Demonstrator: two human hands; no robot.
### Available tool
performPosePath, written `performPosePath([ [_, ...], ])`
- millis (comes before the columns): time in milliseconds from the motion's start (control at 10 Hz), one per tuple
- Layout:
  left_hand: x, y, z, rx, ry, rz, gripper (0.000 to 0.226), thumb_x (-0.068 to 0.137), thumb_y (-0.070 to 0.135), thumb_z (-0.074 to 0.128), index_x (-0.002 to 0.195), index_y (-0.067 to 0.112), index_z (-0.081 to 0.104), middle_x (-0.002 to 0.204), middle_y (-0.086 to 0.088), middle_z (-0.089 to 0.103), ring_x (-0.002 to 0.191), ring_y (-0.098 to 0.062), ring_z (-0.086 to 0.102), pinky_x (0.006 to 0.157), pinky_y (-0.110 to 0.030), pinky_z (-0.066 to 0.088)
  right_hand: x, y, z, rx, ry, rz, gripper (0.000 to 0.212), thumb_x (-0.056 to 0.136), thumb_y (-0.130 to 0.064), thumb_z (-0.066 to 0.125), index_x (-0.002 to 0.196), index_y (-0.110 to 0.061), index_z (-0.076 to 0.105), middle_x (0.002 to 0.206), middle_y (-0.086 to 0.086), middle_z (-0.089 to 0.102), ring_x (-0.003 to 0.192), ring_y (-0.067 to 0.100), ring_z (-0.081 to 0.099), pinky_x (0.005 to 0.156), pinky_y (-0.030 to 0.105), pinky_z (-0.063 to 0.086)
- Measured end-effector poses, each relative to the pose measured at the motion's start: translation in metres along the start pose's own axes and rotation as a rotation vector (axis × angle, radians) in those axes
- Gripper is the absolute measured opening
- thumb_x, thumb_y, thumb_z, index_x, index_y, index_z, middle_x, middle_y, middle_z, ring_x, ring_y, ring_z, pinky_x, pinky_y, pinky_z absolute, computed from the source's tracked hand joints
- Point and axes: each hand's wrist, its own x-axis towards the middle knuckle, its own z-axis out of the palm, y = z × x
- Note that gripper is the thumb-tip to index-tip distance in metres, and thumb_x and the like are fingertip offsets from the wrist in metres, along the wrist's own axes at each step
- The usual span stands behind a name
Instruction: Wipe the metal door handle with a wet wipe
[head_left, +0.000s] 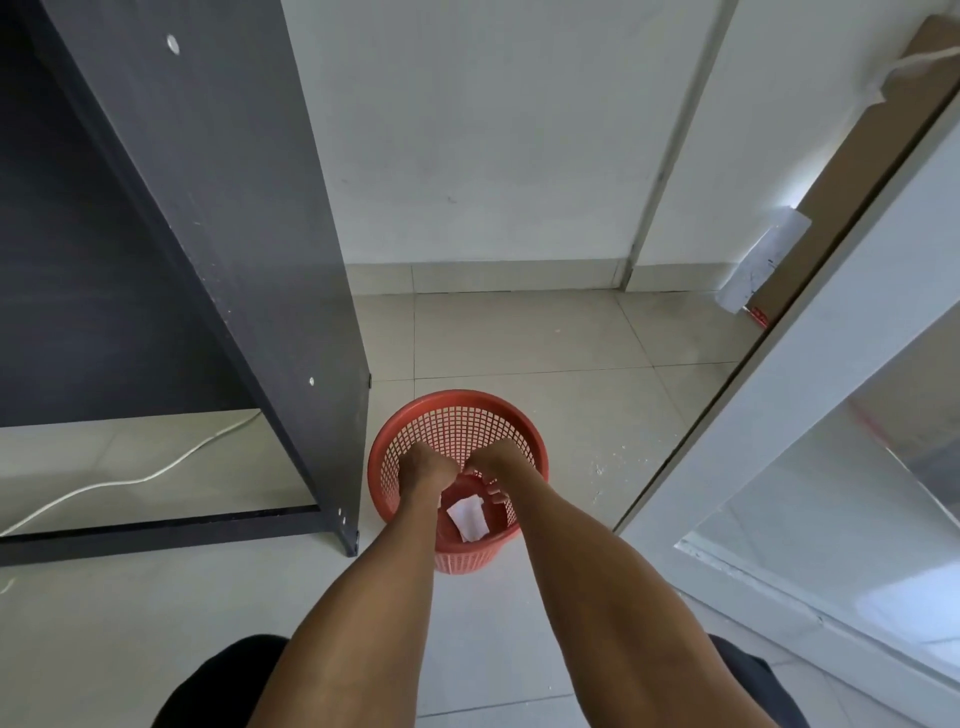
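A white wet wipe (468, 518) lies crumpled on the bottom of a red mesh waste basket (457, 410) on the tiled floor. Both my hands hang over the basket's mouth, above the wipe and apart from it. My left hand (425, 464) is curled into a fist with nothing showing in it. My right hand (496, 464) points down with its fingers loosely apart and holds nothing. The metal door handle is out of view.
A dark desk side panel (244, 249) stands just left of the basket, with a white cable (130, 480) on the floor under the desk. A white door (852, 332) stands at the right, a long cardboard box (852, 171) leaning behind it. White wall ahead.
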Motion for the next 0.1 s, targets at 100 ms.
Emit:
performPosePath([
  [100, 0.0025, 0.0036, -0.0009, 0.028, 0.023, -0.002, 0.033, 0.085, 0.011, 0.067, 0.114, -0.001, 0.057, 0.105, -0.018, 0.066, 0.092, -0.034, 0.067, 0.074, -0.034, 0.060, -0.0006, -0.0029, -0.0007, -0.045, 0.030, -0.010, 0.009, 0.085, -0.005, 0.065, 0.087, -0.002, 0.057, 0.108, 0.017, 0.068, 0.081, 0.026, 0.061, 0.072, 0.036, 0.056],
])
